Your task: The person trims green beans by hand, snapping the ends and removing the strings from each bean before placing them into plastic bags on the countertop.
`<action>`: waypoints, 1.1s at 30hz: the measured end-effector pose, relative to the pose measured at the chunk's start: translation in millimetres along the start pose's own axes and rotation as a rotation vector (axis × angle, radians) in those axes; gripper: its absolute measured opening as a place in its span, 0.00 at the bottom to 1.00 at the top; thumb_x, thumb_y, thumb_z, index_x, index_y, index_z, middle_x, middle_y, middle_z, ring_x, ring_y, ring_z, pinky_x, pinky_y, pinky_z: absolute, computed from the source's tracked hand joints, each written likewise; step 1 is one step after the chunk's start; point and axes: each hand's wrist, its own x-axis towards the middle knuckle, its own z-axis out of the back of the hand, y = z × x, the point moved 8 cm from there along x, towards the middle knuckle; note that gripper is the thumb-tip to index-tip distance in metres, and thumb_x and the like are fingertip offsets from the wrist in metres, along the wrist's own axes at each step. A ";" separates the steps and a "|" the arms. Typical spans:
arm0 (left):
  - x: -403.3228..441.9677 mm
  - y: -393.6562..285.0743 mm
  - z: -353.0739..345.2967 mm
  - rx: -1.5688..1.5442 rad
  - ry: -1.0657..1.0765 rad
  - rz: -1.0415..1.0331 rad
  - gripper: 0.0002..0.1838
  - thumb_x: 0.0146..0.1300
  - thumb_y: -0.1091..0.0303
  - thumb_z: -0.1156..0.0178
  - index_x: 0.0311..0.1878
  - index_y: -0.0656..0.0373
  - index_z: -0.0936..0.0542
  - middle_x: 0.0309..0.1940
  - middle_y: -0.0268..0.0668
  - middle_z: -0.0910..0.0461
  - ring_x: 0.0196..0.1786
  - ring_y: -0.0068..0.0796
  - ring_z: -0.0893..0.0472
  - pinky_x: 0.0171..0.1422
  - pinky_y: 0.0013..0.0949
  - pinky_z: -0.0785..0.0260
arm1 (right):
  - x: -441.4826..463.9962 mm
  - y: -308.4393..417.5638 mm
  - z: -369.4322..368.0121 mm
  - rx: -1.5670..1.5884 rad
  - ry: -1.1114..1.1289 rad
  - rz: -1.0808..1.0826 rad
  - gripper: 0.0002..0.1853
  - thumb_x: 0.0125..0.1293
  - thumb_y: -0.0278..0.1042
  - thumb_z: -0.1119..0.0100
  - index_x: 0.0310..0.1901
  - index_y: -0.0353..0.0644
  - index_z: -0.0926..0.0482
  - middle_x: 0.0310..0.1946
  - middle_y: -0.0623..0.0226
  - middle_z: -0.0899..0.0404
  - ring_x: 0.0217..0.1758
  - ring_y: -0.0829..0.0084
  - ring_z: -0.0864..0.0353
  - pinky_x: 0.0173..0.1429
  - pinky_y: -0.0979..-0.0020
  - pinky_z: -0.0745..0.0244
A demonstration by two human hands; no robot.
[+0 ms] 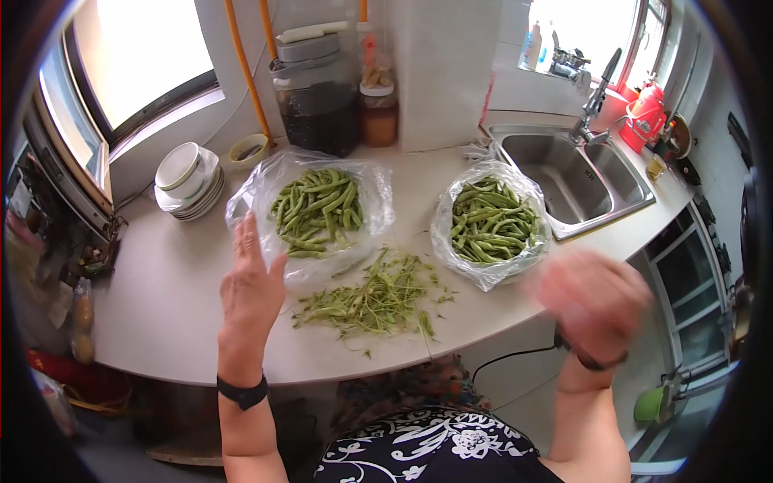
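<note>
My left hand (252,283) is at the left edge of a spread clear plastic bag (377,193), fingers stretched out; whether it touches the plastic I cannot tell. Green beans (320,203) lie heaped on that bag. To the right, a second clear bag (441,228) stands opened wide, full of more green beans (495,221). A loose pile of bean trimmings (374,299) lies on the counter between and in front of the bags. My right hand (594,302) hovers past the counter's front edge, right of the second bag. Motion blurs its fingers.
A double steel sink (555,173) with a tap (594,105) is at the back right, beside a red thermos (642,117). Stacked plates (191,181), a small bowl (249,150), a dark container (316,101) and a jar (378,117) line the back left. The counter (165,310) curves at its front edge.
</note>
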 end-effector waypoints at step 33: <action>-28.5 -145.0 -7.9 -0.488 0.125 -0.239 0.26 0.70 0.64 0.35 0.68 0.59 0.28 0.50 0.44 0.16 0.38 0.46 0.14 0.44 0.42 0.23 | 30.4 -94.0 -152.0 0.015 0.161 -0.155 0.06 0.65 0.28 0.33 0.43 0.42 0.14 0.43 0.61 0.16 0.42 0.58 0.15 0.48 0.64 0.20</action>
